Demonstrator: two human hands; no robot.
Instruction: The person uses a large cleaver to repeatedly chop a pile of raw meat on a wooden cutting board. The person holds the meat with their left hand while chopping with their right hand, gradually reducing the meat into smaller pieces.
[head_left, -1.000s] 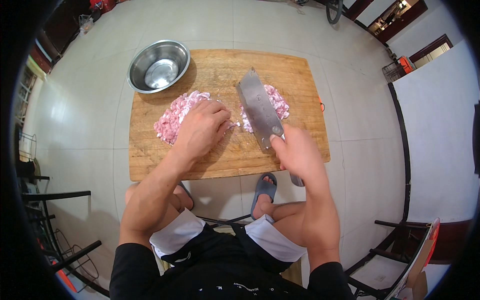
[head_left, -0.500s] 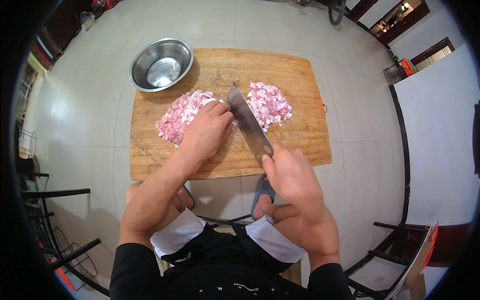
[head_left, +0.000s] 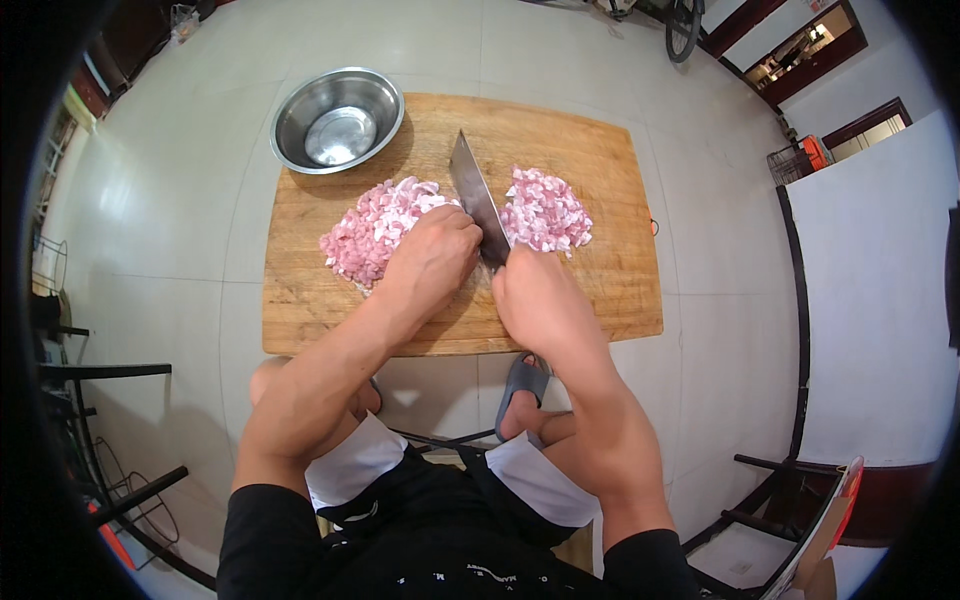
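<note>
Nearest the camera, the person squats over the work, bare knees apart and a grey rubber sandal [head_left: 522, 383] planted on the pale tiled floor [head_left: 160, 250], which puts both forearms directly above the large rectangular wooden chopping board [head_left: 590, 290] lying flat on the tiles. The right hand [head_left: 535, 295] is closed tight around the handle of a broad steel cleaver [head_left: 476, 198], whose blade stands on edge and runs away from the body, a wall between two heaps. The left hand [head_left: 432, 258] rests on the board just beside the blade, fingers curled under, knuckles toward the steel, pressing against the left heap of pink diced raw meat [head_left: 375, 225] so it stays bunched. The right heap of the same diced meat [head_left: 545, 208] lies just past the blade, kept apart from the other. Beyond, at the board's far left corner, a round stainless-steel bowl [head_left: 338, 118] sits empty, overlapping the edge within easy reach.
</note>
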